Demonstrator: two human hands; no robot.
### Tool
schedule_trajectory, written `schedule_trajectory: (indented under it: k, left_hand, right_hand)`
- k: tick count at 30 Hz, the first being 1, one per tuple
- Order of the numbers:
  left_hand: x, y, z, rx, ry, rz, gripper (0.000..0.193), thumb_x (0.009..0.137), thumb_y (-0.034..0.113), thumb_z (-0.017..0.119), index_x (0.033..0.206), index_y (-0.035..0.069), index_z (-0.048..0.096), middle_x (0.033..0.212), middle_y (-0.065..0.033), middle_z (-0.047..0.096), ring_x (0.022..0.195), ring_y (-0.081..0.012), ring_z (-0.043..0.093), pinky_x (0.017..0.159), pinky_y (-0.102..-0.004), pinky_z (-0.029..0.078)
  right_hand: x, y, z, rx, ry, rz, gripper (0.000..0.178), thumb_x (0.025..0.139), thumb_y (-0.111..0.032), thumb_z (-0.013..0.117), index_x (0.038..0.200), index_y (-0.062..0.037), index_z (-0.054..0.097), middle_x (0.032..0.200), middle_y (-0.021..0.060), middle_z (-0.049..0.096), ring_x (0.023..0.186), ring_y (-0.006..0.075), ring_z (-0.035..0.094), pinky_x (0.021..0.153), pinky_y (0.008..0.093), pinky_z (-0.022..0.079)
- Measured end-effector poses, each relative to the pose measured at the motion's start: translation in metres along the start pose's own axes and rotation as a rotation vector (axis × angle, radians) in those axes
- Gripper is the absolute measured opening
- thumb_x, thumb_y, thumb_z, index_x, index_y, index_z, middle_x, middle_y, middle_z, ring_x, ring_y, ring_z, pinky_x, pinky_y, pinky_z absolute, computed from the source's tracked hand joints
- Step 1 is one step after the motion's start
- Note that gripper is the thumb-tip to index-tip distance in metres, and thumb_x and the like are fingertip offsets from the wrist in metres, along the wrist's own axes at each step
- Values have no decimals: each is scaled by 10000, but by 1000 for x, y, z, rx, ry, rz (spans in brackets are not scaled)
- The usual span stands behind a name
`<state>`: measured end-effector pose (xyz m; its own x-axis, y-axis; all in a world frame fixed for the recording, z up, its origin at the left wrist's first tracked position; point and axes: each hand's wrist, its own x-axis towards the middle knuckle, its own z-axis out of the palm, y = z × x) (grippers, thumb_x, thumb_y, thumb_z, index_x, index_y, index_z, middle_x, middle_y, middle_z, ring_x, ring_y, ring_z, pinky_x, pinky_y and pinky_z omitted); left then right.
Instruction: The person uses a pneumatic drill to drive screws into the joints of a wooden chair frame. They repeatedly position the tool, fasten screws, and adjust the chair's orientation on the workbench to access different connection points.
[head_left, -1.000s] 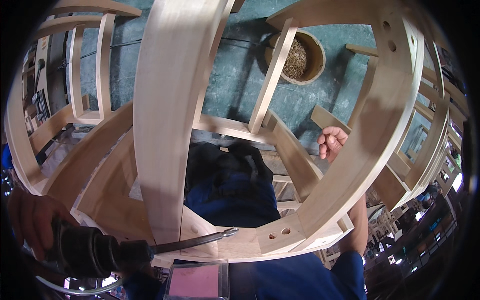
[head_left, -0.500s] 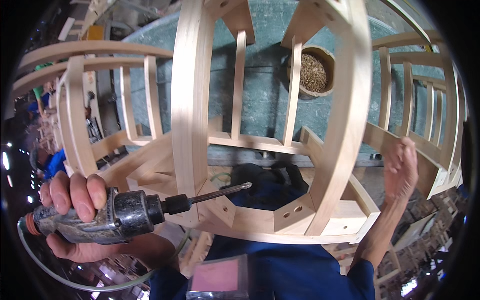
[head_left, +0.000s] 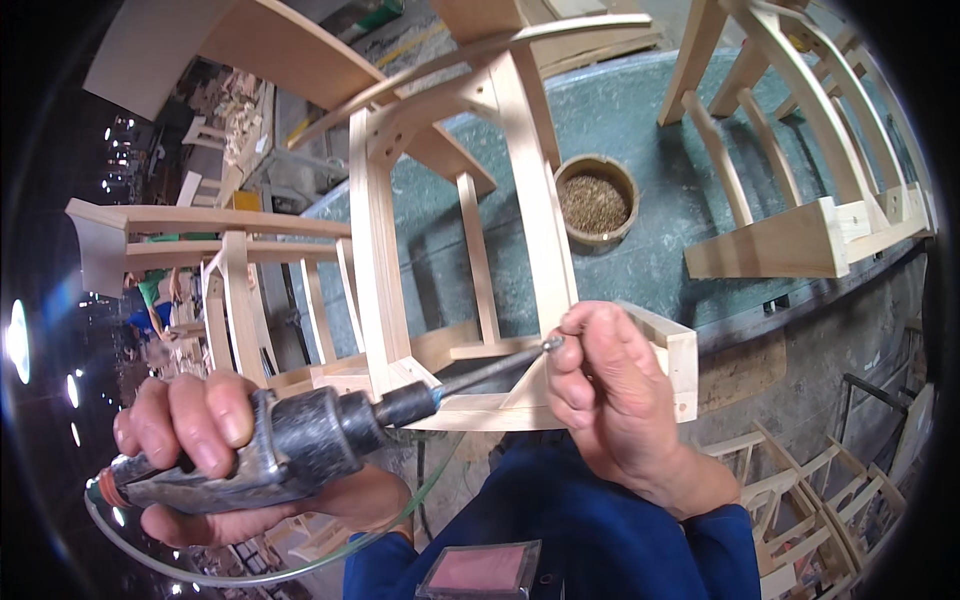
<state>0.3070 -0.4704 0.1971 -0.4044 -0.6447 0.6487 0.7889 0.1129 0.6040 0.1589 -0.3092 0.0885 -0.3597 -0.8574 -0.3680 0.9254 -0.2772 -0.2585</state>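
Note:
My left hand (head_left: 195,425) is wrapped around a dark, worn pneumatic screwdriver (head_left: 310,430) with a hose at its back end. Its long bit (head_left: 490,370) points up and to the right. At the bit's tip, my right hand (head_left: 630,410) has thumb and fingers pinched together. Whatever those fingers hold is too small and hidden to name. Just beyond both hands stands a pale wooden chair frame (head_left: 375,270) with drilled corner blocks, its near rail (head_left: 480,412) passing behind the bit.
On the green tabletop (head_left: 650,270) stands a round bowl (head_left: 600,239) of small brownish metal pieces, probably screws. Another wooden frame (head_left: 765,245) sits at the right, with more at the left (head_left: 235,290). Further frames (head_left: 800,500) lie low at the right. A clear hose (head_left: 290,578) loops below my left hand.
My right hand has come from the frame at the right to the bit's tip. The view has shifted, and the near chair frame now appears further left and turned. The screwdriver stays in my left hand.

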Motion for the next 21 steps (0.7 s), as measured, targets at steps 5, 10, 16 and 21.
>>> schedule_trajectory:
  k: [5,10,16,21]
  left_hand:
    - [-17,3,16,88,-28,72,521,842,303,705,1175,-19,468,974,-112,508,769,-229,540,709,-402,435]
    - [-27,3,20,135,-111,122,558,874,383,653,1245,6,477,1076,-165,543,834,-272,584,734,-422,459]
    - [-14,6,40,240,-163,50,586,784,438,651,1135,-10,509,979,-146,501,799,-266,535,738,-425,430]
    - [37,-9,41,359,-153,-226,456,835,343,561,1096,-30,565,965,-191,552,827,-283,577,765,-414,516]
  right_hand:
    - [2,11,-8,-4,-45,-14,238,1001,-316,545,1060,-85,538,829,6,566,609,43,472,520,193,389]
    - [5,16,-3,77,-33,-4,249,991,-305,566,1071,-70,555,818,5,559,613,43,471,520,184,399]
    - [18,22,-10,129,-166,151,300,987,-330,567,1070,-42,562,838,-4,538,622,36,437,493,169,369]
    - [-22,56,-21,-168,-370,459,375,965,-401,593,1031,-32,592,795,-25,501,572,23,383,470,167,333]
